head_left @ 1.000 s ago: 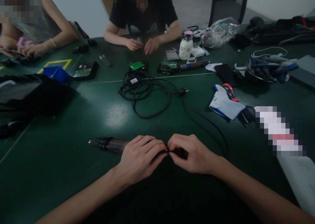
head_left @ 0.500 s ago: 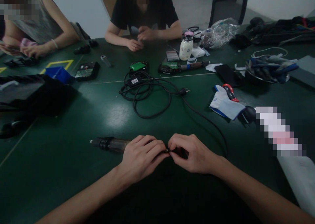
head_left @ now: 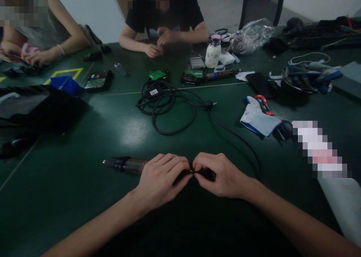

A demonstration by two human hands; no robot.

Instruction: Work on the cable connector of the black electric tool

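Observation:
A dark electric screwdriver (head_left: 129, 164) lies level near the table's front edge, its metal tip pointing left. My left hand (head_left: 163, 180) is closed over its rear part, which the fingers hide. Close beside it, my right hand (head_left: 218, 174) is pinched on a dark piece that looks like the end of the black cord (head_left: 242, 136). A small metallic glint (head_left: 191, 171) shows between the two sets of fingertips, too small to make out fully. From behind my right wrist the cord runs up to the coil in mid-table.
Beyond the coiled cord are a plug (head_left: 209, 104), circuit-board units (head_left: 158, 75) and a patterned bottle (head_left: 213, 55). A glove (head_left: 258, 119) with a red-handled tool lies right. A black bin (head_left: 36, 106) stands left. Two people sit across the table.
Both hands hold nearly the same place, with fingertips still together. The left fingers have shifted slightly, and more of the dark piece under them shows. The view has tilted a little.

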